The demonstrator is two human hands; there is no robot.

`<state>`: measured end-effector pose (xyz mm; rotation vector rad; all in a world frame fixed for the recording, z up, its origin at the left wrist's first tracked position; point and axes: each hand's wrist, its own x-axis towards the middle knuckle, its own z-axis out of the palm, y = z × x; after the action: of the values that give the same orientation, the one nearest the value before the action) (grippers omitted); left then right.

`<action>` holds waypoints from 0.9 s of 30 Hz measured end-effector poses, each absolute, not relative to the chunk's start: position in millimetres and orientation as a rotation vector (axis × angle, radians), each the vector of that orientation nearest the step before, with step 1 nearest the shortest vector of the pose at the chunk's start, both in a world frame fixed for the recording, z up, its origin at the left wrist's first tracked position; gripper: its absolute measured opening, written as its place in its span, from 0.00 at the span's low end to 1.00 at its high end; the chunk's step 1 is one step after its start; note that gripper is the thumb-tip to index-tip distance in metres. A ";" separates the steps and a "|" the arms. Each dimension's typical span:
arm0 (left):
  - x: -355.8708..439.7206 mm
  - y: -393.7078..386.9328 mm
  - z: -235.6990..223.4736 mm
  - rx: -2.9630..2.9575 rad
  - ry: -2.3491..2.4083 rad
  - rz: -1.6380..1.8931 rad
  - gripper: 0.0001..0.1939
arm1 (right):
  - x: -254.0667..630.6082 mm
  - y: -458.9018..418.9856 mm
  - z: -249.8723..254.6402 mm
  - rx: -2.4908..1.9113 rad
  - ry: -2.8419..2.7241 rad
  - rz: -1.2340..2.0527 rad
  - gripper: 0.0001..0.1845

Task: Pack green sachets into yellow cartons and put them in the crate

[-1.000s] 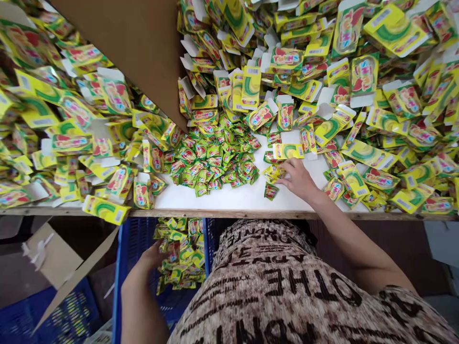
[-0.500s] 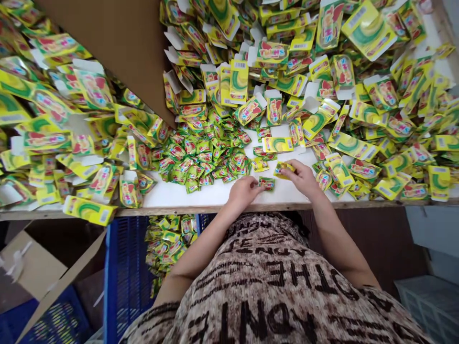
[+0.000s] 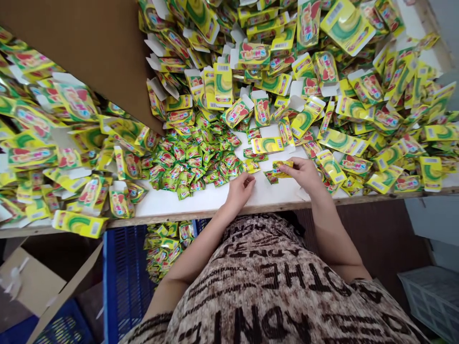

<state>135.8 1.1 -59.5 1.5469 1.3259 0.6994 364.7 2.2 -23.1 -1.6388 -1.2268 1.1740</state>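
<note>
In the head view my right hand (image 3: 305,174) pinches a small yellow sachet (image 3: 282,168) between thumb and fingers, just above the white tabletop (image 3: 229,198). A green sachet (image 3: 271,177) shows at its lower left; whether the two touch I cannot tell. To the left, my left hand (image 3: 240,192) rests over the table with its fingers curled in and no item showing in them. Beyond it spreads a heap of small green sachets (image 3: 195,160), with one yellow sachet (image 3: 251,166) at its right edge. A yellow carton (image 3: 267,145) lies behind the held sachet.
Piles of open yellow-green cartons (image 3: 342,142) cover the back and right, and more cartons (image 3: 77,102) lie left. A brown cardboard panel (image 3: 89,48) juts in from the upper left. Below the wooden table edge (image 3: 201,217) stands a blue crate (image 3: 124,277) beside sachets.
My left hand has come off the green sachet and drawn back leftward, its fingers curling. My right hand still holds the yellow sachet, now beside the green one. The whole view has shifted slightly.
</note>
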 end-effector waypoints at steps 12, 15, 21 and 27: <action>160.0 15.5 -77.2 1.482 1.268 0.664 0.11 | 324.4 -14.1 -63.0 -2.118 -1.716 0.555 0.18; 162.9 15.8 -69.9 1.675 1.239 0.578 0.13 | 327.3 -25.6 -64.9 -2.071 -1.746 0.461 0.15; 161.6 16.7 -61.2 1.392 1.002 0.542 0.13 | 332.3 -33.4 -69.6 -1.767 -1.431 0.973 0.24; 160.5 11.8 -55.4 0.846 0.922 0.764 0.26 | 323.2 -38.3 -64.9 -1.534 -1.062 1.250 0.22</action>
<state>160.5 11.8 -55.4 0.8457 0.9222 0.7645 323.2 -38.3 -64.9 -1.5338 -1.0616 1.2497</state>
